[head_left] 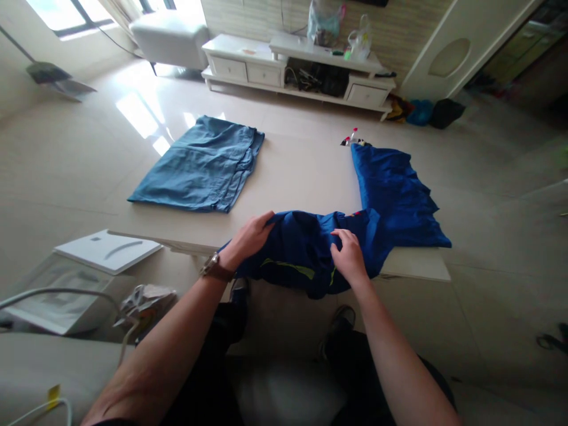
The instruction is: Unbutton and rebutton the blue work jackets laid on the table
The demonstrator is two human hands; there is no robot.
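A dark blue garment with yellow-green trim (306,236) lies bunched along the near edge of the table (306,165), its lower part hanging over the edge. Its kind I cannot make out. My left hand (249,238), with a watch on the wrist, is closed on the garment's left upper edge. My right hand (349,253) is over the middle of the garment, fingers bent and thumb apart from the forefinger. A brighter blue spread of cloth (393,192) adjoins the garment on the right; whether both are one piece is unclear. Folded lighter blue clothing (202,165) lies at the table's left.
Bottles with red caps (354,136) show just past the table's far right corner. Left of my legs stands a clear bin (57,296) with a white box lid (109,251) by it. A white TV cabinet (248,62) lines the far wall, near a grey ottoman (171,38).
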